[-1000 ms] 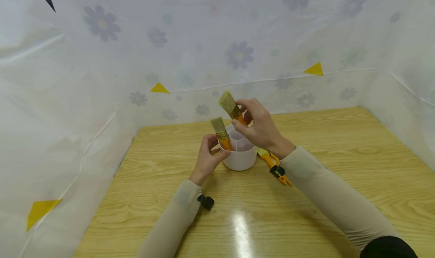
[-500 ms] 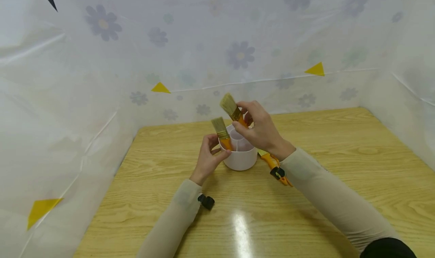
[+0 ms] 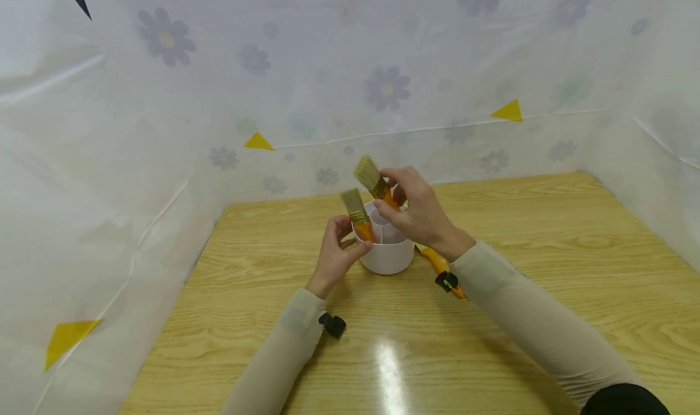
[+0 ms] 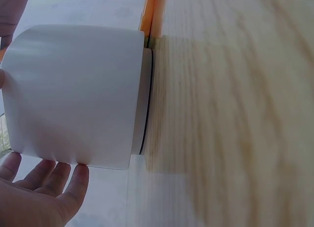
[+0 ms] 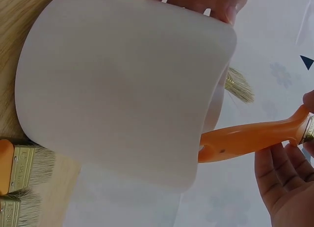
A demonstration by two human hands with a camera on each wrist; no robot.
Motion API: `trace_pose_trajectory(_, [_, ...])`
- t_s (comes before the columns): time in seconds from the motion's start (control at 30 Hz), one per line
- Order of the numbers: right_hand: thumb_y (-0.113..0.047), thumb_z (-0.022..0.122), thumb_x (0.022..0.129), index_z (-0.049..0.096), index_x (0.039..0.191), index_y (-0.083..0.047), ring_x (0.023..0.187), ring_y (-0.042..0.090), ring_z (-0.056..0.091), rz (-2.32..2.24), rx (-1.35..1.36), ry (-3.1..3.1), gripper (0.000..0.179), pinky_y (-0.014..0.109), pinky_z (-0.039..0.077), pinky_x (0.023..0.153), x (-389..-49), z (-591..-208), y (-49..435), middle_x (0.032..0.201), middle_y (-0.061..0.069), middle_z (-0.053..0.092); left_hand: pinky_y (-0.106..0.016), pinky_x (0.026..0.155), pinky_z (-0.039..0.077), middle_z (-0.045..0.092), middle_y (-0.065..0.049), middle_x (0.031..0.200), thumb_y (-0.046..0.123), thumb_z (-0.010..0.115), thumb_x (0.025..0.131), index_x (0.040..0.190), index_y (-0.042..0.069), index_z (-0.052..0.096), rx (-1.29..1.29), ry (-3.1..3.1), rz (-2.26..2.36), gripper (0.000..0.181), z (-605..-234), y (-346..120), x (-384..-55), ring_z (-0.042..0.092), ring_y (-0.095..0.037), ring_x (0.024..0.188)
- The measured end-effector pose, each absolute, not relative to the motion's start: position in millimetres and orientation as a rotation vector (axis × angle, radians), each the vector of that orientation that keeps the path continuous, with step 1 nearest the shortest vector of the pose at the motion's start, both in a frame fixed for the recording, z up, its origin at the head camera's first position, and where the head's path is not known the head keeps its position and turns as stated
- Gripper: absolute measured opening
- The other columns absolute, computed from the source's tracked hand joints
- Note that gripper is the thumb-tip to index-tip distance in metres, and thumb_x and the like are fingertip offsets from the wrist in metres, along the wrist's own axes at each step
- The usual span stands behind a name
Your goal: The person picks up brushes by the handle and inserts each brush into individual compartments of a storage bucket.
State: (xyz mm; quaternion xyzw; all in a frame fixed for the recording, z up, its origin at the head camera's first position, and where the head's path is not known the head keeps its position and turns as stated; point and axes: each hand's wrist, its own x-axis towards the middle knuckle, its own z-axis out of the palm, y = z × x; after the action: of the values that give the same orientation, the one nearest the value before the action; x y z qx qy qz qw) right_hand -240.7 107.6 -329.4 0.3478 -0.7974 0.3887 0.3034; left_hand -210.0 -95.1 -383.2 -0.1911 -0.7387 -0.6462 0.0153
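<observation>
A white round divided holder (image 3: 387,260) stands upright on the table. My left hand (image 3: 335,256) grips its left side, fingertips on the outer wall and thumb at the front rim. One paintbrush (image 3: 356,211) with an orange handle stands in the holder, bristles up, beside that hand. Between thumb and fingers my right hand (image 3: 422,214) pinches a second paintbrush (image 3: 372,177) near its metal band, bristles up and tilted left. In the right wrist view, the tip of its orange handle (image 5: 250,138) is inside the holder's rim; the inside there is hidden.
More orange-handled paintbrushes (image 3: 434,258) lie on the wooden table (image 3: 246,281), right of the holder, partly behind my right forearm. Two of their bristle ends show in the right wrist view. A flowered plastic sheet (image 3: 328,68) hangs behind the table and at its sides.
My right hand has moved down slightly, lowering its paintbrush further into the holder. The left hand, the holder and the paintbrush standing in it have stayed in place.
</observation>
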Motion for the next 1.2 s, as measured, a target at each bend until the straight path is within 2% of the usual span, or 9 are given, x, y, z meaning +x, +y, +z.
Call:
trace_pose_trajectory(0.63, [-0.013,0.070,0.084,0.051,0.130,-0.004,0.070,0.019,0.050,1.020,0.928,-2.134,0.051,0.028,0.045,0.061,-241.2,-336.1,111.3,0.104,0.009,0.055,-0.055,0.103,0.036,0.042,-0.026,0.135,0.005,0.068,0.085,0.133,-0.009,0.031,-0.603,-2.314,-2.005,0.062,-382.7,-95.8,-209.2,0.040,-0.039,0.128])
trace_pose_trajectory(0.9, [-0.011,0.071,0.083,0.051,0.129,-0.003,0.072,0.018,0.051,1.044,0.933,-2.126,0.051,0.038,0.050,0.060,-241.4,-339.6,113.2,0.105,0.011,0.055,-0.055,0.103,0.035,0.041,-0.026,0.136,0.004,0.068,0.085,0.134,-0.008,0.032,-0.598,-2.306,-2.018,0.061,-383.5,-95.6,-209.9,0.040,-0.039,0.128])
trace_pose_trajectory(1.2, [-0.011,0.072,0.083,0.051,0.130,-0.003,0.074,0.018,0.052,1.053,0.938,-2.134,0.052,0.033,0.050,0.063,-240.0,-341.8,114.9,0.107,0.010,0.056,-0.056,0.103,0.035,0.042,-0.026,0.135,0.004,0.068,0.084,0.133,-0.009,0.032,-0.601,-2.295,-2.014,0.062,-383.6,-95.5,-209.6,0.040,-0.040,0.128])
